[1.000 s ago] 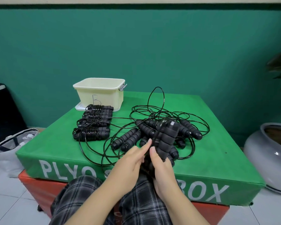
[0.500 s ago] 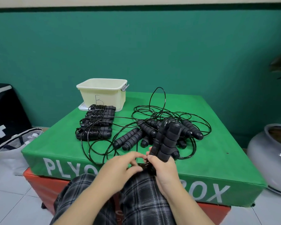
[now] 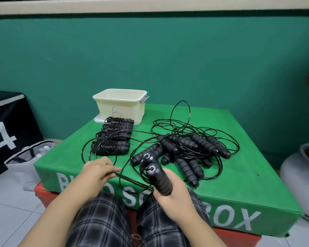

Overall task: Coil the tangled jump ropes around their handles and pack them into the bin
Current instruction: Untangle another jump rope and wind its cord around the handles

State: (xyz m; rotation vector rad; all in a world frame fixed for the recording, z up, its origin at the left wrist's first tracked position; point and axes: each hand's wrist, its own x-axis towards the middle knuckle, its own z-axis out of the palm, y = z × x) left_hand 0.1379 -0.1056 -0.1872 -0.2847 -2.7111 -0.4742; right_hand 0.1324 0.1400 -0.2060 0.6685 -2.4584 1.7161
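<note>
Teal wall and pale tiled floor frame a green padded plyo box (image 3: 230, 184) at the centre of the frame, which serves as the surface. At its far left edge a cream plastic bin (image 3: 120, 104) marked with a letter is seen, open-topped, and just in front of it a row of coiled black jump ropes (image 3: 112, 138) has been laid. To the right of centre, a tangle of loose black foam-handled jump ropes (image 3: 191, 148) is spread.

At the lower centre, a pair of black ribbed foam handles (image 3: 157, 177) is held together in the right hand (image 3: 173, 191), whose grip is closed around their lower half; their long axis is tilted up and away, toward the upper left. From the base of the handles a doubled thin black cord (image 3: 132, 180) is drawn taut to the left, where it is pinched by the left hand (image 3: 96, 170), the fingers curled over it. Cord and handles thus lie roughly crosswise (the relation on which winding depends), and the left hand is judged better placed to carry the cord round the handles. Beyond the pinch, slack is trailed in loops over the surface.
</note>
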